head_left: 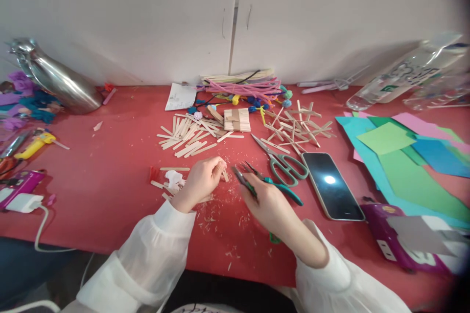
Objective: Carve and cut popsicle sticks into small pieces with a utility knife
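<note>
My left hand (204, 176) is closed in a pinch around a short wooden craft stick (225, 175), whose end pokes out below the fingertips. My right hand (270, 203) is wrapped around a pliers-like tool (240, 176) with a grey metal head and green handles. The head points toward the left hand, apart from the stick; it is slightly blurred. Just beyond my right hand lie teal-handled pliers (286, 191) and open scissors (288, 168) with grey-green handles. Pale wood shavings (209, 220) are scattered on the red table (125, 171) under and between both hands.
Loose craft sticks (187, 134), a bundled stack (237, 120) and a jumbled stick pile (299, 127) lie ahead. A phone (332, 186), coloured paper (400, 166) and purple power strip (389, 234) are right. A metal jug (60, 78) and yellow glue gun (35, 146) stand left.
</note>
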